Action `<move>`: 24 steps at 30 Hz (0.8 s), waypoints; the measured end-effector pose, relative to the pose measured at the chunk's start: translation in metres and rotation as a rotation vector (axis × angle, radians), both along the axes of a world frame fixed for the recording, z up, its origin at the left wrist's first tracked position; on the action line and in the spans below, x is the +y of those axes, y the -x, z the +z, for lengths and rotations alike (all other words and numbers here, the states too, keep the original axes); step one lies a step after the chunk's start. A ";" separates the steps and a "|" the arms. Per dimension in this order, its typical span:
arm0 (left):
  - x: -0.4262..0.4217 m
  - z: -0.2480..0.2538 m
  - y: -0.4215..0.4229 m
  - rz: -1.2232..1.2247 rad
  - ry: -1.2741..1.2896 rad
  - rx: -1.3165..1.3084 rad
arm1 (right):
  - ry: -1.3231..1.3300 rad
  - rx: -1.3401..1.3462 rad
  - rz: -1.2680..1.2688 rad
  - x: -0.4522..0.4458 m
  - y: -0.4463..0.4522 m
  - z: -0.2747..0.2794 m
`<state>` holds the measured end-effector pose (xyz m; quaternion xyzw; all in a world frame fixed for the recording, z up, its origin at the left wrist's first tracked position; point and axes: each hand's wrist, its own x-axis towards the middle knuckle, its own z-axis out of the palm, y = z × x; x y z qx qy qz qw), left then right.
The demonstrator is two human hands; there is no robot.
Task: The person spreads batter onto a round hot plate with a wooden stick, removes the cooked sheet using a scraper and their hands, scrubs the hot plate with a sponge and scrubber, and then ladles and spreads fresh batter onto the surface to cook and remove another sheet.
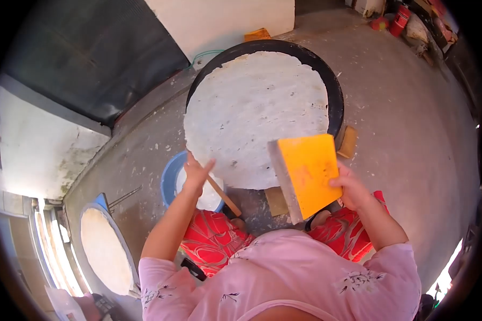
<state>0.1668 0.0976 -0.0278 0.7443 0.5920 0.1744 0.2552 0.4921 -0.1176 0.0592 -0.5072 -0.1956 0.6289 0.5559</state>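
Note:
A large thin white sheet of dough (257, 112) covers most of a round black pan (334, 101) and hangs past its near left edge. My left hand (197, 175) is at that lower left edge, its fingers partly spread; whether it pinches the sheet cannot be made out. A wooden stick (223, 197) slants down just beside it. My right hand (351, 187) grips a yellow scraper (309, 174) with a grey edge, held over the near right side of the sheet. Below my left hand stands a blue basin (170, 179) with white contents.
A round board (107, 246) with a pale sheet leans at the lower left. A wooden block (348, 142) touches the pan's right side, another block (276, 202) lies near my feet. White walls are at the left and back; a red extinguisher (400, 21) stands far right.

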 end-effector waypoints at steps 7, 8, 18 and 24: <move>0.053 -0.029 0.005 0.649 0.618 -0.566 | -0.105 -0.494 0.175 0.003 0.005 -0.015; 0.061 -0.024 0.005 0.488 0.437 -0.457 | -0.231 -0.797 0.227 0.004 0.006 -0.018; 0.060 0.263 0.048 -0.241 -0.467 -0.349 | -0.551 -1.215 -0.018 0.120 0.048 0.067; -0.015 0.359 0.122 -0.247 -0.608 -0.229 | -0.667 -1.502 -0.121 0.235 0.108 0.138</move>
